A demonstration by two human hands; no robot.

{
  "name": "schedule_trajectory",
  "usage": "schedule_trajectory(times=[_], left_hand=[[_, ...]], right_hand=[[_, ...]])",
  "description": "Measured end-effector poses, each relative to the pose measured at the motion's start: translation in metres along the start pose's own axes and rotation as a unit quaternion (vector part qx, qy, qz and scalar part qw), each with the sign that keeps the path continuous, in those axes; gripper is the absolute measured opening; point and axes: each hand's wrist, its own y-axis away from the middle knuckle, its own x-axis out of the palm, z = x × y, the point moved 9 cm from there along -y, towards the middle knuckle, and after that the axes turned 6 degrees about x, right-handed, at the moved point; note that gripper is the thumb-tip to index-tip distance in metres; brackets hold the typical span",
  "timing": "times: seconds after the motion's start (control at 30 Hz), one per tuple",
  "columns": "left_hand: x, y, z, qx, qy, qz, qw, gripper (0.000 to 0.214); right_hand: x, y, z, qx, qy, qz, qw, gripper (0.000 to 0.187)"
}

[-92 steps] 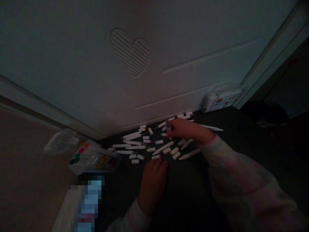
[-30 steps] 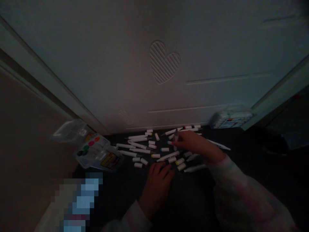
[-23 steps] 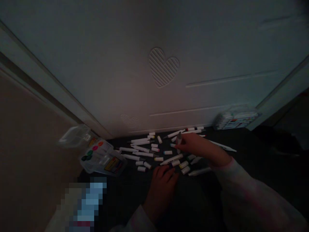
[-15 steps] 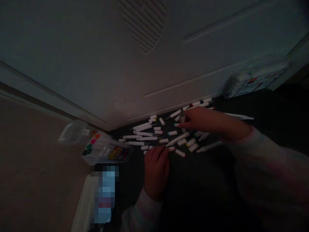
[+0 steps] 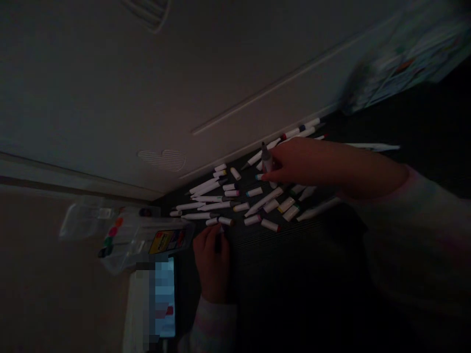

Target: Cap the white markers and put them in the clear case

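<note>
There were at least ten white markers, some partly hidden, at least fourteen loose caps, two plastic cases, two embossed hearts, one lit screen, one left hand and one right hand.

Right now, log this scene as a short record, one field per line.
Right hand: grips a marker, dark tip upward
Left hand: close to a loose cap; grip unclear
Tabletop: dark, with scattered markers and caps
Clear box: left, lid open, coloured ends showing
Second pack: upper right, blurred
Light: dim
</note>
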Motion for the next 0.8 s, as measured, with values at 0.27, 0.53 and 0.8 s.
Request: schedule_trajectory(times=[0.27,0.53,0.8], left_hand=[[0.003,-0.002,-0.001,-0.024,0.012,0.02,0.999,0.016],[-0.001,-0.002,-0.006,-0.018,0.008,0.013,1.0,0.019],[0.0,-0.01,-0.016,0.044,-0.073,0.005,0.996,0.025]], right_hand=[[0.001,0.0,0.005,-0.034,-0.033,-0.007,0.999,0.025],[0.001,-0.002,0.005,-0.034,-0.013,-0.023,0.999,0.029],[0.001,-0.001,0.012,-0.03,0.002,0.009,0.999,0.02]])
